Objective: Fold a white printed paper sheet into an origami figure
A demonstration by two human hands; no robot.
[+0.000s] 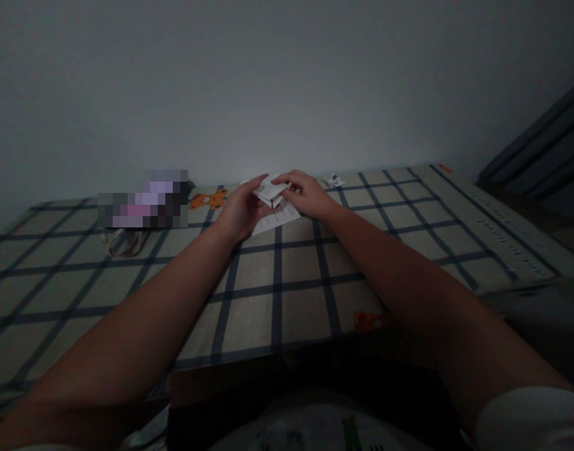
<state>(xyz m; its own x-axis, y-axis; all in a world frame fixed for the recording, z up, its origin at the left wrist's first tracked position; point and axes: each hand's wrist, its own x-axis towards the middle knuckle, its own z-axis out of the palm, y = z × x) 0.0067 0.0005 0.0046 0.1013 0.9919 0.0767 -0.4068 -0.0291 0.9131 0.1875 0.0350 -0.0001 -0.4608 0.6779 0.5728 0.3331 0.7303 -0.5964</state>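
Between my two hands is a small folded piece of white paper (271,191) with printed lines on it. My left hand (240,210) grips its left side, fingers curled behind and thumb along the edge. From the right, my right hand (306,193) pinches the paper's upper right part with bent fingers. Under the hands a flat white printed sheet (282,216) lies on the checked tablecloth (296,282). The fingertips partly cover the folds, so the paper's exact shape is hard to make out.
A small folded paper figure (334,180) sits on the cloth right of my hands, near the wall (287,81). At the left lies a blurred-out object (148,203) with a pale cord (127,244) beside it. Dark folded fabric (545,150) hangs at far right.
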